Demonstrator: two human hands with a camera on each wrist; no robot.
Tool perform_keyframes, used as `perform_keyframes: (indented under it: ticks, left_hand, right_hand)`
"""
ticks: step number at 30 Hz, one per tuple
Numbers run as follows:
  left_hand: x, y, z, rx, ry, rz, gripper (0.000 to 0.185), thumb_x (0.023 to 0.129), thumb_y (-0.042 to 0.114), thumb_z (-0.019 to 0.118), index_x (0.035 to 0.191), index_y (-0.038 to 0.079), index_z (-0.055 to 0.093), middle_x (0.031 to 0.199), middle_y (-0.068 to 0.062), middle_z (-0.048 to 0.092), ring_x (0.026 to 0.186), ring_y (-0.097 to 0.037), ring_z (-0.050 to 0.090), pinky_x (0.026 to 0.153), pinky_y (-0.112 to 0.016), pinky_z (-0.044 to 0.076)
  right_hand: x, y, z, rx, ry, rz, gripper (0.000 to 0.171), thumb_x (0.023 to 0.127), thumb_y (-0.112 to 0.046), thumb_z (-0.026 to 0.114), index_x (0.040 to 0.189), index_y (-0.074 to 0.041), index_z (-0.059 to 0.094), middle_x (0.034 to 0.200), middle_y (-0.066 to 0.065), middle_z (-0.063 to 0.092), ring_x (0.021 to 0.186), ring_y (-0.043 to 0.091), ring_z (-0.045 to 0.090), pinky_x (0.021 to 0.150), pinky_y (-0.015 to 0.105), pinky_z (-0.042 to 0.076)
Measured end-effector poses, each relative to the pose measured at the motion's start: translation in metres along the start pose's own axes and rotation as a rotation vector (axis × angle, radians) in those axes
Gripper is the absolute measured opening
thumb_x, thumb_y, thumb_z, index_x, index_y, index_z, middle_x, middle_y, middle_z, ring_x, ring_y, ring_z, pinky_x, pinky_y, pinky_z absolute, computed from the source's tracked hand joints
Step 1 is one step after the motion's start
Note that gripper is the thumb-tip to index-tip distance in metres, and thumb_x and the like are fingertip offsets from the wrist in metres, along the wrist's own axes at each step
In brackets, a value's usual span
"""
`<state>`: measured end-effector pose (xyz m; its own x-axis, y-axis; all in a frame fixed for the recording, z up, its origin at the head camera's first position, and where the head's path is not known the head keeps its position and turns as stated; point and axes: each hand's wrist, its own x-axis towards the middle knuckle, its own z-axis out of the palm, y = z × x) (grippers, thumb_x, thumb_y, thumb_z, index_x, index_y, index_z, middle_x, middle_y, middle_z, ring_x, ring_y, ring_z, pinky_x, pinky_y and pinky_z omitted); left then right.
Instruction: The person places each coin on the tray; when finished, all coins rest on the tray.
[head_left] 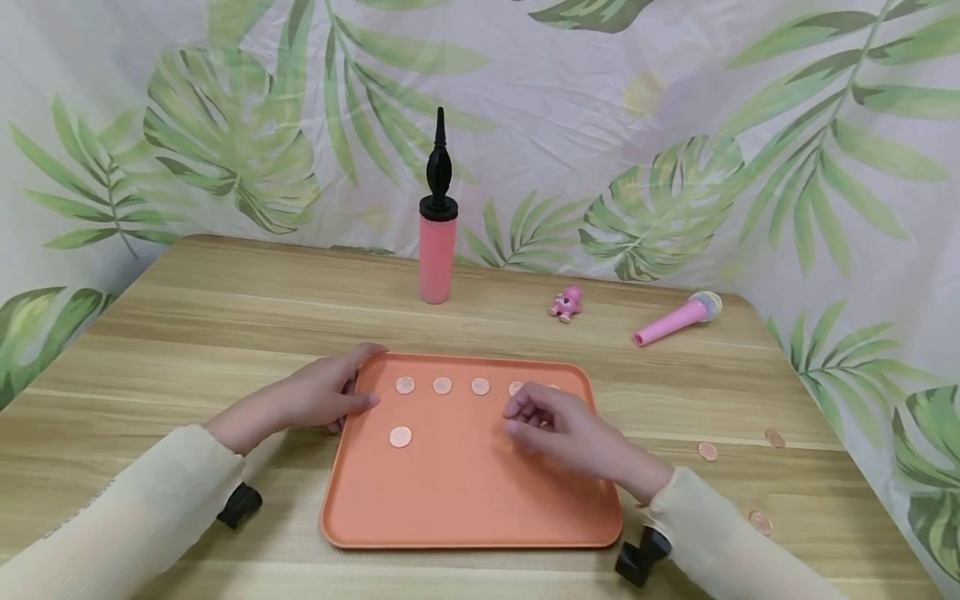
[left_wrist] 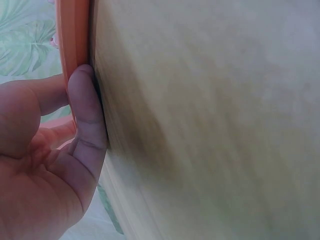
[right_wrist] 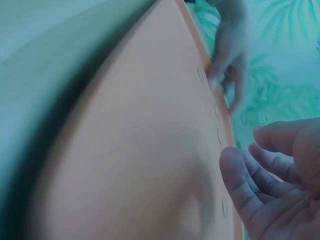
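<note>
Lying flat near the front edge of the wooden table (head_left: 225, 317), the orange rounded-corner tray (head_left: 465, 492) carries copper coins (head_left: 442, 385). Left hand (head_left: 322, 398) grips its left rim; right hand (head_left: 558, 429) hovers above, fingers loosely curled, holding nothing visible.

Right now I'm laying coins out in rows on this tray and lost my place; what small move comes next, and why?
Probably reach the right hand, which seems to hold nothing, to the loose coin on the table. The tray has one full back row, while the second row holds one coin. The left hand steadies the tray's edge.
</note>
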<state>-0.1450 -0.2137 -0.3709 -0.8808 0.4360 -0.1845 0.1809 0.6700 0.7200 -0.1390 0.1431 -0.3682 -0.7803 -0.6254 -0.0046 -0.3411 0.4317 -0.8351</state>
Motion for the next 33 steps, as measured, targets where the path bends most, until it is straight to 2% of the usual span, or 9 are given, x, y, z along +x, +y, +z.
perform_keyframes:
  ticks: [8, 13, 16, 19, 24, 28, 33]
  left_hand:
    - [0.000, 0.001, -0.001, 0.009, -0.003, -0.011, 0.067, 0.103, 0.015, 0.067, 0.158, 0.002, 0.031, 0.068, -0.004, 0.054, 0.051, -0.014, 0.057, 0.051, -0.030, 0.053]
    - [0.000, 0.000, -0.001, 0.010, -0.006, -0.010, 0.067, 0.103, 0.015, 0.066, 0.158, 0.001, 0.031, 0.068, -0.004, 0.054, 0.050, -0.013, 0.056, 0.051, -0.031, 0.052]
    - [0.001, -0.002, 0.000, 0.011, -0.007, -0.009, 0.067, 0.104, 0.015, 0.066, 0.158, 0.001, 0.030, 0.067, -0.004, 0.054, 0.050, -0.013, 0.056, 0.051, -0.031, 0.052]
    - [0.001, -0.002, 0.000, 0.008, -0.007, -0.008, 0.067, 0.104, 0.015, 0.066, 0.158, 0.001, 0.030, 0.067, -0.003, 0.053, 0.050, -0.013, 0.055, 0.051, -0.031, 0.052]
    - [0.000, -0.001, 0.000, 0.003, -0.005, -0.010, 0.066, 0.104, 0.015, 0.065, 0.158, 0.000, 0.031, 0.067, -0.004, 0.053, 0.051, -0.014, 0.055, 0.051, -0.031, 0.052]
    - [0.000, 0.000, 0.000, 0.009, -0.007, -0.009, 0.066, 0.104, 0.016, 0.065, 0.158, 0.000, 0.031, 0.067, -0.004, 0.053, 0.052, -0.014, 0.056, 0.051, -0.031, 0.052]
    - [0.000, -0.001, 0.000, 0.007, -0.008, -0.009, 0.066, 0.103, 0.016, 0.066, 0.158, 0.001, 0.032, 0.066, -0.004, 0.053, 0.051, -0.014, 0.055, 0.051, -0.031, 0.052]
  right_hand:
    - [-0.047, 0.020, -0.035, 0.051, 0.158, -0.012, 0.013, 0.101, -0.002, 0.065, 0.109, 0.008, 0.064, 0.095, 0.017, 0.068, 0.082, 0.006, 0.064, 0.068, 0.026, 0.061]
    - [-0.074, 0.035, -0.052, -0.017, 0.232, -0.007, 0.010, 0.101, -0.001, 0.065, 0.107, 0.007, 0.064, 0.090, 0.014, 0.067, 0.074, 0.008, 0.063, 0.065, 0.025, 0.058]
    - [-0.091, 0.043, -0.061, -0.074, 0.263, 0.006, 0.009, 0.099, 0.000, 0.066, 0.107, 0.005, 0.064, 0.089, 0.009, 0.067, 0.075, 0.006, 0.063, 0.065, 0.023, 0.056]
    - [-0.108, 0.053, -0.069, -0.140, 0.269, 0.014, 0.010, 0.097, 0.002, 0.068, 0.107, 0.003, 0.065, 0.090, 0.001, 0.068, 0.079, 0.002, 0.062, 0.067, 0.021, 0.055]
    - [-0.134, 0.068, -0.077, -0.201, 0.233, 0.056, 0.012, 0.096, 0.003, 0.069, 0.107, 0.000, 0.065, 0.092, -0.009, 0.066, 0.082, -0.001, 0.061, 0.068, 0.019, 0.054]
    - [-0.149, 0.073, -0.077, -0.210, 0.205, 0.127, 0.012, 0.096, 0.000, 0.071, 0.108, -0.002, 0.066, 0.092, -0.009, 0.067, 0.081, -0.001, 0.061, 0.065, 0.020, 0.053]
    - [-0.161, 0.075, -0.074, -0.215, 0.169, 0.166, 0.017, 0.095, -0.005, 0.075, 0.109, -0.002, 0.067, 0.090, -0.007, 0.070, 0.079, 0.000, 0.062, 0.062, 0.022, 0.053]
